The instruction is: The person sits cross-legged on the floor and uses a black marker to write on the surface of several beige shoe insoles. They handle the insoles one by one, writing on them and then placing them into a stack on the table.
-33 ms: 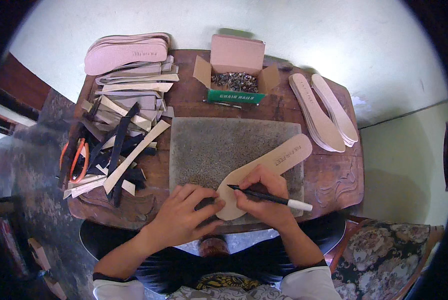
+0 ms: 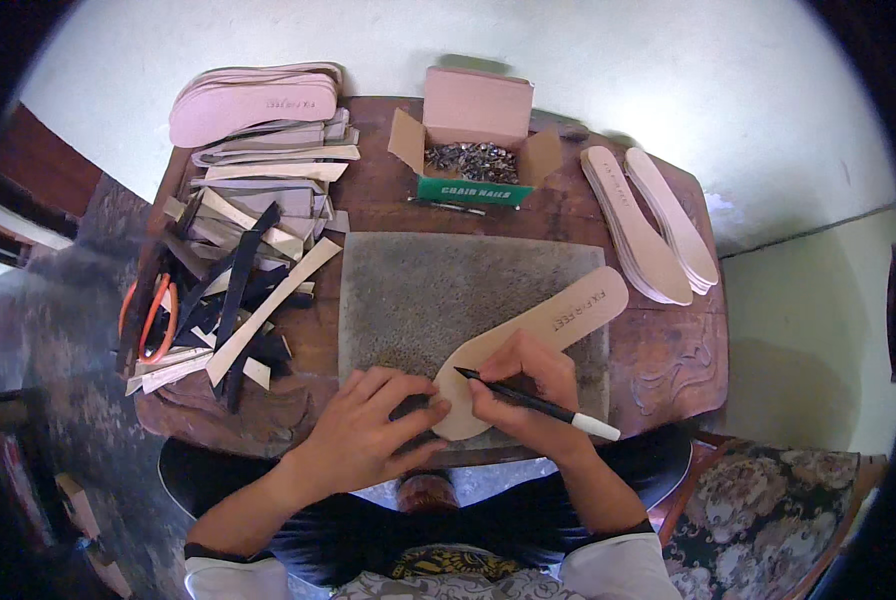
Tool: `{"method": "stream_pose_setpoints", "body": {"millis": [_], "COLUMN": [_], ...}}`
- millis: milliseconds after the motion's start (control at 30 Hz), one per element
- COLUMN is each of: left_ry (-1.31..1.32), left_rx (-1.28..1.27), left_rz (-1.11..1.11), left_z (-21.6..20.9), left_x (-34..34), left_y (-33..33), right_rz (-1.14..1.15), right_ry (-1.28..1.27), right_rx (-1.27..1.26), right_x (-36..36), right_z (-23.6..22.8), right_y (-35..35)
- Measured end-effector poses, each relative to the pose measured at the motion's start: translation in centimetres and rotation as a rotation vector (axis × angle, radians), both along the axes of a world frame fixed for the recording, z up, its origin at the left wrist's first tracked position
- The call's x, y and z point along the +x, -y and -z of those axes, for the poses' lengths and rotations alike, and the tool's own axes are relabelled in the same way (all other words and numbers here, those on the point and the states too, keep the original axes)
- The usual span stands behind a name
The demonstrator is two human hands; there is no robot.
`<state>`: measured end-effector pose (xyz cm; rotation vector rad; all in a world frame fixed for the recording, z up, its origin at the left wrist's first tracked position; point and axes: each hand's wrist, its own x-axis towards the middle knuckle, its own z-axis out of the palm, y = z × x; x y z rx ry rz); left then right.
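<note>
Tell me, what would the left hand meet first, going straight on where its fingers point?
The tan insole, where fingertips of the left hand seem to touch its near end. Beyond that, the right hand, holding a black pen, likely comes next, though depth is hard to judge.

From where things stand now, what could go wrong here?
The insole could pivot: the left hand only touches one edge, and the far end overhangs the slab. 
The pen in the right hand might then leave a stray mark. 
The open box, if bumped, could spill its nails.
</note>
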<state>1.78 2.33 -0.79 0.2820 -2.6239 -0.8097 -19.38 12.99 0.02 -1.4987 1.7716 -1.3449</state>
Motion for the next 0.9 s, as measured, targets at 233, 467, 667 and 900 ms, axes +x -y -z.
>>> {"method": "stream_pose_setpoints", "body": {"millis": [233,467,667,900], "left_ry": [-0.024,-0.009,-0.014,-0.003], "left_rx": [0.021,0.021,0.026,0.029], "left_rz": [-0.002,-0.002,-0.007,-0.009], "left_z": [0.14,0.08,-0.02,0.12], "left_x": [-0.15,-0.24,-0.26,-0.24], "left_y": [0.03,0.06,0.05,-0.01], "right_rz": [0.016,-0.021,-0.006,0.000], "right_ry": [0.030,-0.003,0.000,-0.017], "right_rx": [0.030,0.046,0.048,0.020], "right_x": [0.37,0.13,0.28,0.33], "right_z": [0.54,0.42,0.24,0.46], "right_y": [0.14,0.22,0.27,0.36]}}
